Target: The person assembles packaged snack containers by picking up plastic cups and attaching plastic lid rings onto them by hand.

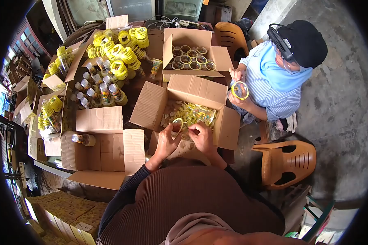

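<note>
Gripping a small yellow-rimmed piece (178, 123), the person's left hand (167, 141) has it over the near part of an open cardboard box (149, 107); whether it is a tub or only a lid is hard to tell. The right hand (202, 138), just beside it, has thumb and fingertips drawn together, but whether anything sits between them cannot be told. The piece looks like thin clear plastic: probably light, fairly stiff, a little slippery, and liable to dent if squeezed. The rim seems the firmest place to hold.

Below the grip lie glossy yellow packets (198, 112), likely soft and slick. Beyond the box, a second carton (187, 36) holds rows of tubs. Left of the grip, the dark table (135, 86) carries yellow rings (120, 55) and clear-topped containers (106, 93). To the right sits a co-worker (274, 85), with an orange chair (288, 163) nearer, on grey concrete floor (343, 110).
</note>
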`<state>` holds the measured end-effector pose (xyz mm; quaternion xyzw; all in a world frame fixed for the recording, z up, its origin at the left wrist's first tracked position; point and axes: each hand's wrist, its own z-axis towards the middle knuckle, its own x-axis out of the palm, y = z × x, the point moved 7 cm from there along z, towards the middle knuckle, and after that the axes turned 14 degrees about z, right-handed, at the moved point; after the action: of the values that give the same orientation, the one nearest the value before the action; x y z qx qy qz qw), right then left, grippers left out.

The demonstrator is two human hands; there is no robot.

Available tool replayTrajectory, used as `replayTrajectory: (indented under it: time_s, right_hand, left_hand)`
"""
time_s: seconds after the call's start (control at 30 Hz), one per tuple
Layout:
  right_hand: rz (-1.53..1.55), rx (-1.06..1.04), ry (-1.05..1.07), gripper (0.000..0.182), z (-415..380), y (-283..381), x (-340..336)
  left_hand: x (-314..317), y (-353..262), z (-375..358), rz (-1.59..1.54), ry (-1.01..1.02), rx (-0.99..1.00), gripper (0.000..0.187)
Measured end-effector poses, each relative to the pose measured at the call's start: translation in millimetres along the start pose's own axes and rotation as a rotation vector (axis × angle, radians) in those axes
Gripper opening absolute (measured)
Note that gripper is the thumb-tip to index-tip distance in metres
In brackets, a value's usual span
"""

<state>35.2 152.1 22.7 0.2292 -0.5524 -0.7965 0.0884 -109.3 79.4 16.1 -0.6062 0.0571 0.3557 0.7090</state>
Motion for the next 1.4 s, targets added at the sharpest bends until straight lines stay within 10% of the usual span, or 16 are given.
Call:
replayTrajectory:
  time_s: [0.6,0.83,1.1,1.4]
  right_hand:
    - [-0.312,-0.26,-0.02,0.012,-8.7,29.0,8.2]
    - [-0.056,0.042,-0.137,0.011,-4.4,-36.6,-24.1]
    - [-0.094,0.472,0.314,0.017,-58.8,-117.9,-3.3]
    - [-0.031,0.096,0.022,0.014,-18.6,-37.7,-9.6]
  left_hand:
    - [2.1,0.6,-1.7,0.022,0.012,-0.082,0.011]
    - [-4.4,20.2,1.5,-0.045,-0.031,-0.119,0.013]
    - [-17.0,47.7,9.5,-0.169,-0.044,-0.239,0.012]
    - [-20.9,0.9,11.2,0.248,-0.093,0.12,0.012]
